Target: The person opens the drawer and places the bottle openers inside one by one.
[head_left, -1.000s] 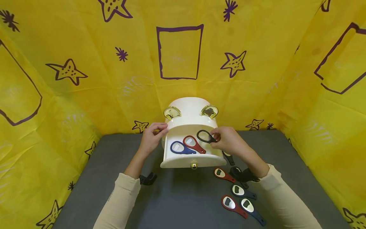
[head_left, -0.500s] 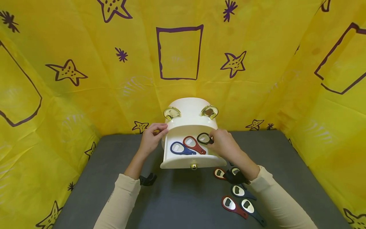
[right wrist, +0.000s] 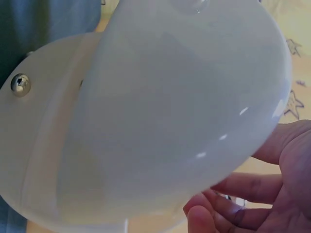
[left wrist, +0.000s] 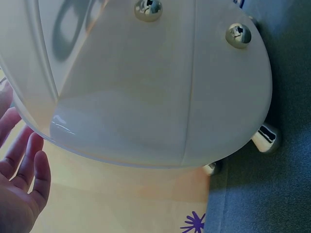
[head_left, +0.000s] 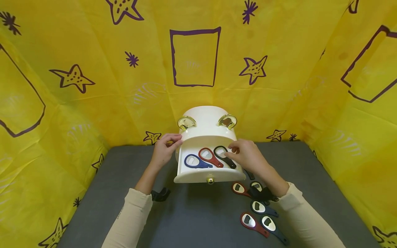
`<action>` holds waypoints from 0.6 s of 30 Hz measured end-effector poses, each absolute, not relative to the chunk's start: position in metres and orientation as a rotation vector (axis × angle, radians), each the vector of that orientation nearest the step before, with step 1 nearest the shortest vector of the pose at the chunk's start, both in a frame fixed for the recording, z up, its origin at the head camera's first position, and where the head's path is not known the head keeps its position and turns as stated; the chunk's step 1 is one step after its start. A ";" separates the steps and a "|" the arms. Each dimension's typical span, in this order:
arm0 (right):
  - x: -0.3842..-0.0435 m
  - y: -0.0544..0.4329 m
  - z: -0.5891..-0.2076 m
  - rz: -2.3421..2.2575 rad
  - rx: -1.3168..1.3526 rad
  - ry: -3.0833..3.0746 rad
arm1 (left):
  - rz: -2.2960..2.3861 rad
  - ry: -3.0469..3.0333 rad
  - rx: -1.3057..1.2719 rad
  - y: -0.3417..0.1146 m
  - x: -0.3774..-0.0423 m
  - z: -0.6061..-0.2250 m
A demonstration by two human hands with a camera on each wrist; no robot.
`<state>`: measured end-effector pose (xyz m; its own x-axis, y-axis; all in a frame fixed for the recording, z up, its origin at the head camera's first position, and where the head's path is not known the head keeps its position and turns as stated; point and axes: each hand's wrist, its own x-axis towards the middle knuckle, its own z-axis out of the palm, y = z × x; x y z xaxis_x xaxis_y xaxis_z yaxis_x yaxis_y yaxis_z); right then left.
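Note:
A white cabinet [head_left: 206, 119] with gold ears has its upper drawer [head_left: 193, 177] pulled out toward me. Three bottle openers lie side by side inside: a blue bottle opener [head_left: 198, 163], a red bottle opener [head_left: 213, 159] and a black bottle opener [head_left: 229, 162]. My right hand [head_left: 248, 155] is over the drawer's right side, thumb and fingers apart, thumb overlapping the black opener's edge. The drawer front hides its fingertips partly in the right wrist view. At the cabinet's left side, my left hand [head_left: 164, 151] touches the edge with its fingertips, fingers loosely bent.
Right of the cabinet, several more bottle openers lie on the dark grey table [head_left: 192, 220], among them a red bottle opener [head_left: 252, 224] and a dark blue bottle opener [head_left: 273, 227]. Yellow patterned cloth [head_left: 139, 113] encloses the back and sides. A lower knob [left wrist: 238, 35] shows below the drawer.
My right hand lowered the black bottle opener into the drawer beside the red one and let go, its fingers spreading and drawing back slightly right. The left hand stayed in place.

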<state>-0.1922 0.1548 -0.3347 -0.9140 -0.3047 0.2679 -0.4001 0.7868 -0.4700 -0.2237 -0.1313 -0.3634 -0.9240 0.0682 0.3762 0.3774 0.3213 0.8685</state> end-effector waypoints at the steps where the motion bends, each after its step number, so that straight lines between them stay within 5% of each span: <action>1: -0.193 0.156 -0.335 0.808 0.559 -2.793 | -1.639 -2.319 -0.403 -0.131 -0.224 -0.363; 18: -0.186 0.169 -0.336 1.071 0.561 -2.760 | -1.669 -2.333 -0.373 -0.132 -0.224 -0.363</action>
<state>-0.1857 0.1688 -0.3363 -0.9227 -0.2945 0.2490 -0.3853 0.6793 -0.6246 -0.2243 -0.1321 -0.3631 -0.9364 0.0622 0.3452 0.3469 0.3117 0.8846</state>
